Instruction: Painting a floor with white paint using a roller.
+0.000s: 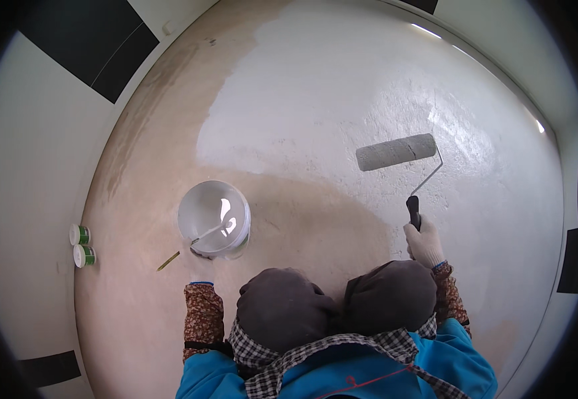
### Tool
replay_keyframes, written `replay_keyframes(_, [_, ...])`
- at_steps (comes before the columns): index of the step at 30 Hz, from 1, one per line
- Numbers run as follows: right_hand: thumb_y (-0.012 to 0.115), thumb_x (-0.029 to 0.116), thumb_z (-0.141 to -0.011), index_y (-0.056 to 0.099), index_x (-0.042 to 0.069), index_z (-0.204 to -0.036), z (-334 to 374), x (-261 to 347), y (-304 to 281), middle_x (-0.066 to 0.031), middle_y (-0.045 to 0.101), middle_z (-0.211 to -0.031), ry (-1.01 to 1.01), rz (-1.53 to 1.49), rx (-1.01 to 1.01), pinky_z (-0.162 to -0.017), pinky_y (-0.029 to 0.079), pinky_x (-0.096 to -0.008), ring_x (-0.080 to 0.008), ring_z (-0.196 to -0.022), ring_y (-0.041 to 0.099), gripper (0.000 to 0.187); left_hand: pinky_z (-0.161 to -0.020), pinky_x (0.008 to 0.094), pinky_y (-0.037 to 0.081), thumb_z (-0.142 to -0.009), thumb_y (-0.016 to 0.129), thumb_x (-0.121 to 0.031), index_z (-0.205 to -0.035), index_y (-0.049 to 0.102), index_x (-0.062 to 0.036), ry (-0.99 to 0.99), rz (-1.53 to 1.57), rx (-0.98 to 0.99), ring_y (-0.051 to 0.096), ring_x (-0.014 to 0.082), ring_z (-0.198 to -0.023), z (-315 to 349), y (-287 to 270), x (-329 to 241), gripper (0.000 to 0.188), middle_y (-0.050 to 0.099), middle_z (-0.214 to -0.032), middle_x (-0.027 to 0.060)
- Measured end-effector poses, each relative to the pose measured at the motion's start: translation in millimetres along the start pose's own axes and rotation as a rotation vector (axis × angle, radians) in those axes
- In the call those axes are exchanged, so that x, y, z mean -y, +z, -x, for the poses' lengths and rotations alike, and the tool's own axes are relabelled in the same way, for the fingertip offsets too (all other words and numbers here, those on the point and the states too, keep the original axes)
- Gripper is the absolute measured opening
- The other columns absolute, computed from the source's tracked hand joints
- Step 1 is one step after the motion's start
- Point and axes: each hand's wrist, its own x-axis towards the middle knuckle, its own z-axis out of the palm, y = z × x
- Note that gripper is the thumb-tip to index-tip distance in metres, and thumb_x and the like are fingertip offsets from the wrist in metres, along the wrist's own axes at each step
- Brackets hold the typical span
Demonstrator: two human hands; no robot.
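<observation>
Grey, textured, cylindrical paint roller (396,152) located over wet, glossy white floor coating (315,73), right of view centre; floor contact not confirmable. Cylinder's long axis runs mostly left–right, right end slightly farther off; its slim black handle (413,211) extends back toward lower edge of view. White-gloved right hand (426,246): fingers closed around handle. Judgement: light, even pressure; strokes square to the cylinder, overlapping the wet edge beside uncoated beige floor (322,219). White-gloved left hand (201,267) at near side of round white plastic bucket (239,206); finger grip cannot be told.

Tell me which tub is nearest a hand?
The big white tub, beside the left hand. The two small green-and-white tubs stand by the wall.
</observation>
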Motion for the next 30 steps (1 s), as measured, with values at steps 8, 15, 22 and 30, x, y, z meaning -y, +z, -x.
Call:
replay_keyframes(8, [0.057, 0.03, -0.088, 0.054, -0.003, -0.097, 1, 95, 40, -0.024, 0.061, -0.075, -0.499, 0.549, 0.248, -0.067, 0.047, -0.0484, -0.0403, -0.074, 0.064, 0.034, -0.059, 0.0313, 0.045, -0.089, 0.05, -0.043, -0.117, 0.051, -0.0138, -0.043, -0.109, 0.098, 0.057, 0.0148, -0.086, 11, 9, -3, 0.041, 0.057, -0.106, 0.0026])
replay_keyframes(15, [0.056, 0.031, -0.091, 0.053, 0.001, -0.1, 18, 109, 68, -0.0222, 0.064, -0.077, -0.741, 0.772, 0.38, -0.065, 0.05, -0.0514, -0.0419, -0.073, 0.065, 0.031, -0.078, 0.0417, 0.056, -0.09, 0.047, -0.043, -0.122, 0.047, -0.012, 0.032, -0.248, 0.125, 0.062, 0.0245, -0.105, 6, 20, -10, 0.044, 0.059, -0.116, 0.0086])
replay_keyframes(22, [0.059, 0.027, -0.09, 0.051, 0.004, -0.101, 14, 101, 110, -0.0241, 0.061, -0.068, -0.906, 0.861, 0.366, -0.056, 0.048, -0.0528, -0.0443, -0.066, 0.063, 0.027, -0.063, 0.0327, 0.053, -0.088, 0.052, -0.048, -0.115, 0.059, -0.0046, 0.157, -0.496, 0.025, 0.065, 0.0189, -0.079, 11, 20, -14, 0.052, 0.065, -0.101, 0.0096])
replay_keyframes(30, [0.059, 0.024, -0.089, 0.053, 0.002, -0.096, 12, 85, 133, -0.0173, 0.063, -0.067, -1.046, 1.007, 0.274, -0.054, 0.05, -0.0484, -0.0371, -0.061, 0.065, 0.024, -0.062, 0.0323, 0.053, -0.087, 0.054, -0.04, -0.112, 0.057, -0.0006, 0.153, -0.541, 0.029, 0.064, 0.0191, -0.08, 25, 34, -24, 0.047, 0.063, -0.099, 0.012])
